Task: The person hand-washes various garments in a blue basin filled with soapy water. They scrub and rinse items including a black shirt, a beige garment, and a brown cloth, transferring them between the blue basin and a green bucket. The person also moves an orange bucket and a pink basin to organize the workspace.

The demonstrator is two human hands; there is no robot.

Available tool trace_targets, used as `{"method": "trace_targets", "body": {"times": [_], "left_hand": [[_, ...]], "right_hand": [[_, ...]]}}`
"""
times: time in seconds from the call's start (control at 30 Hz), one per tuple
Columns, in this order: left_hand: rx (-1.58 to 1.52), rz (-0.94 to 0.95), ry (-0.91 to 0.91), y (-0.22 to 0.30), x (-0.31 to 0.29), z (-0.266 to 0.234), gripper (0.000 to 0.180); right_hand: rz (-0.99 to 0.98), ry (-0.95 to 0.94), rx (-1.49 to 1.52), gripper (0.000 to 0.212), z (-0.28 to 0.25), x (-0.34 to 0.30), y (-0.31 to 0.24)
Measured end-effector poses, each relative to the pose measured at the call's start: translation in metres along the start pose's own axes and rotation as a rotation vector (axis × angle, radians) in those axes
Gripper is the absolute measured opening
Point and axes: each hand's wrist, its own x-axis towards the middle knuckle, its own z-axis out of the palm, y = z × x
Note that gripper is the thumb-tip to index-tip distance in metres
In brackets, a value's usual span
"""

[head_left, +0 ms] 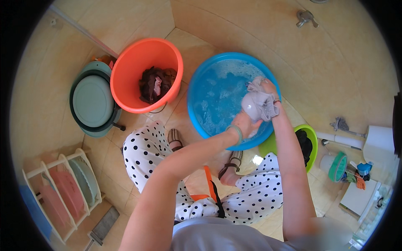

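- Head view, and here's the pale lilac cloth [264,104], bunched over the soapy water [220,98], close to the right rim of the blue basin [190,98].
- It looks wet through: soft, limp and probably slick with suds, heavier than when dry, hardly fragile, though thin folds could stretch.
- See that glossy, rounded bulge on its left side? Likely a slippery spot; the gathered folds at the far end should give a surer hold.
- Right hand [270,87], on the far side: fingers curled in around the bunched end, one crumpled bit poking out to their left, folds draping back toward the wrist.
- Left hand [244,123], near side, just below the bulge: thumb stretched out to the right, apart from the fingers; the fingertips are hidden, so whether they pinch any fabric I can't tell.
- So the cloth's main bulk lies between the two hands, inside the basin's outline.
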Motion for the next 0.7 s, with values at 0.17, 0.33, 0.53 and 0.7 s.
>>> {"method": "trace_targets", "body": {"times": [0.17, 0.33, 0.53, 0.7], "left_hand": [[-0.025, -0.099, 0.067, -0.044, 0.011, 0.013, 0.053], [-0.299, 0.049, 0.190, -0.047, 0.009, 0.016, 0.093], [-0.585, 0.094, -0.068, -0.028, -0.006, 0.005, 0.118], [-0.964, -0.322, -0.018, -0.037, -0.003, -0.019, 0.079]], "right_hand": [[0.235, 0.419, -0.168, 0.041, 0.047, -0.012, -0.026], [0.366, 0.474, -0.050, 0.045, 0.064, -0.023, -0.019], [0.155, 0.059, 0.448, 0.048, 0.036, -0.033, 0.009], [0.078, -0.195, 0.677, 0.047, 0.026, -0.072, -0.088]]}}
